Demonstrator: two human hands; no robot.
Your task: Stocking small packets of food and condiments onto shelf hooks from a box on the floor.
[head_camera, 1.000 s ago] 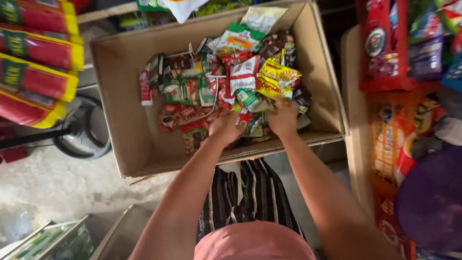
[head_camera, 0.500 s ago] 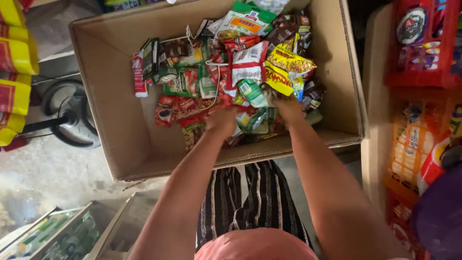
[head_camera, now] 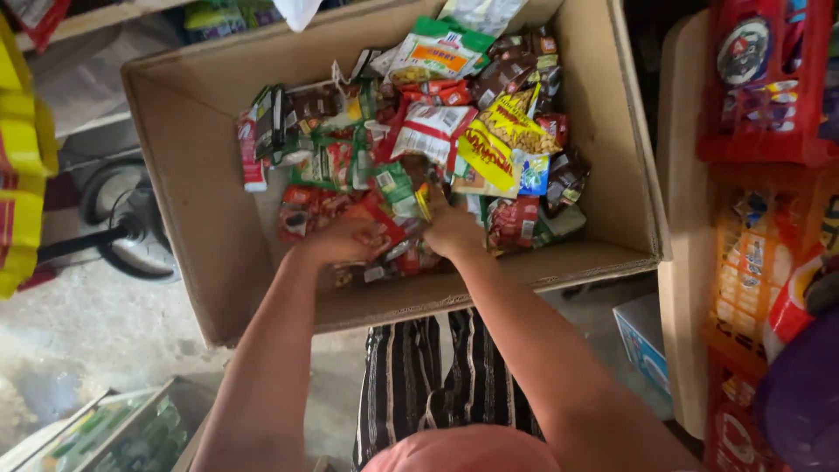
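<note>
A large open cardboard box [head_camera: 201,218] lies in front of me, with a heap of small snack and seasoning packets [head_camera: 411,140] in red, green, yellow and brown. Both my arms reach into its near side. My left hand [head_camera: 343,239] rests palm down on red and brown packets, fingers curled into the pile. My right hand [head_camera: 447,229] is pressed into the packets just below a yellow packet [head_camera: 498,144], its fingers buried among them. Whether either hand actually grips a packet is hidden by the backs of the hands.
A wooden shelf edge [head_camera: 677,218] runs along the right, with red baskets [head_camera: 760,87] of packaged goods. Yellow and red packs [head_camera: 22,166] hang at the left. A floor fan [head_camera: 122,232] stands beside the box. A blue-and-white carton [head_camera: 642,336] sits low right.
The view has shifted, so the box sits lower and more to the left. Both hands stay in the near part of the pile, the right one dug in under the yellow packet.
</note>
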